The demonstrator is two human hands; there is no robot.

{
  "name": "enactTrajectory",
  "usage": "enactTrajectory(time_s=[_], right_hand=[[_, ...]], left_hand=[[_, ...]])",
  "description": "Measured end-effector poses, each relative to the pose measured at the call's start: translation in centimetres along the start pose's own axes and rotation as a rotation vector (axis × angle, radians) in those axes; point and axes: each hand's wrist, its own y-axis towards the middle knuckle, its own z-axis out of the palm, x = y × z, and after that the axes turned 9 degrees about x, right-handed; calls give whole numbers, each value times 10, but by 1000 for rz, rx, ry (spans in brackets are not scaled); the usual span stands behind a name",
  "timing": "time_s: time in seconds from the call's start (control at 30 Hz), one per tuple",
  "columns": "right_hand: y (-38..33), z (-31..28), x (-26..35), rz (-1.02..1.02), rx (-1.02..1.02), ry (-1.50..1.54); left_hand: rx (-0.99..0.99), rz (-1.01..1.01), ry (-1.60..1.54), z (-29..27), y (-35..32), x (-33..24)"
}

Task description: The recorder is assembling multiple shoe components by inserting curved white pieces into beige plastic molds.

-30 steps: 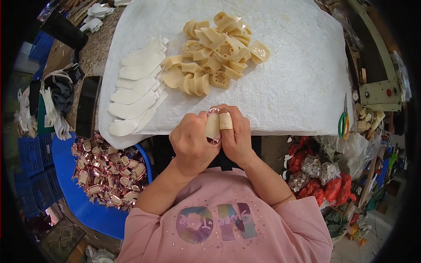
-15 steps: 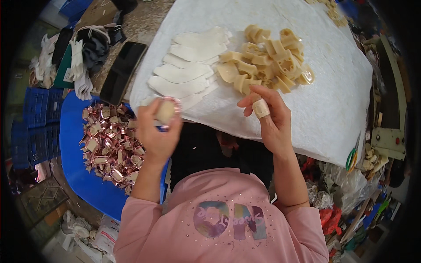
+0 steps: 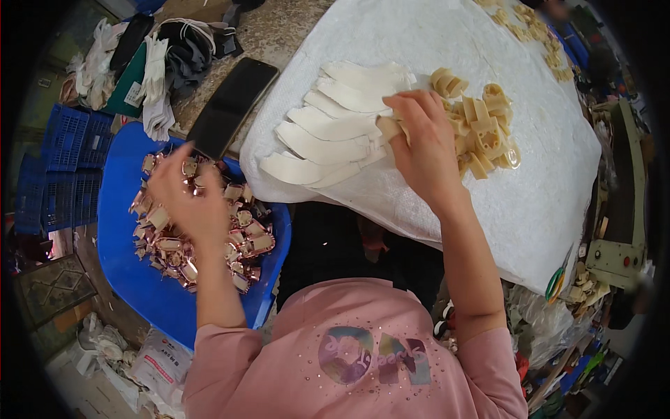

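Closest in, the left hand (image 3: 183, 199) is down in the blue tub (image 3: 122, 230), its fingers curled over the heap of shiny pink-gold clips (image 3: 209, 241); I cannot tell if it has got one yet. Further out, the right hand (image 3: 422, 150) pinches a small cream piece (image 3: 388, 128) right by the row of flat white strips (image 3: 328, 140), with the pile of cream loops (image 3: 481, 133) just behind on the white sheet (image 3: 544, 202). It looks like the picking-up step; next, both hands must likely meet so clip and cream piece can join.
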Motion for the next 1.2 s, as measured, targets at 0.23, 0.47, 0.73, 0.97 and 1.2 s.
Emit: enactTrajectory(time_s=[0.23, 0.47, 0.73, 0.97, 1.2], right_hand=[[43, 34, -1, -19, 152, -277], [51, 52, -10, -60, 147, -503], [60, 54, -18, -28, 110, -377], [64, 54, -17, 89, 236, -388], [35, -45, -6, 294, -159, 1201]], left_hand=[[313, 347, -391, 49, 16, -79], [418, 299, -410, 64, 13, -83], [463, 310, -395, 69, 15, -88], [447, 363, -380, 70, 11, -87], [413, 430, -309, 72, 10, -85]])
